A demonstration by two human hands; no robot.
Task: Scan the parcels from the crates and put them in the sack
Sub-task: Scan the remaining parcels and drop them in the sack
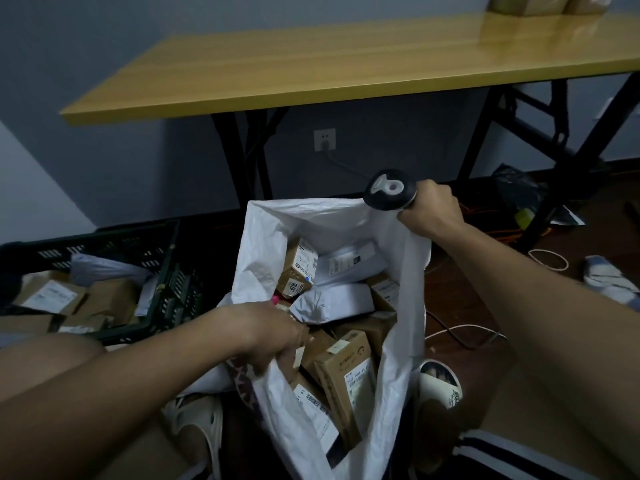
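Your sack (263,237) is white woven plastic, crinkled, standing open on the floor between your knees. Inside lie the parcels (346,368): brown cardboard boxes with white barcode labels and soft grey poly mailers, piled loosely. Your left hand (273,336) grips the sack's near rim, fingers (287,358) curled over the fabric edge, directly above the boxes. Your right hand (431,211) is clenched round the handle of a black scanner (389,189) with a rounded grey-topped head and pinches the sack's far rim against it, holding the mouth up. A dark slatted plastic crate (166,271) with more boxes sits just left of the sack. Behind stands a yellow wood-grain counter (311,71) on black folding legs.
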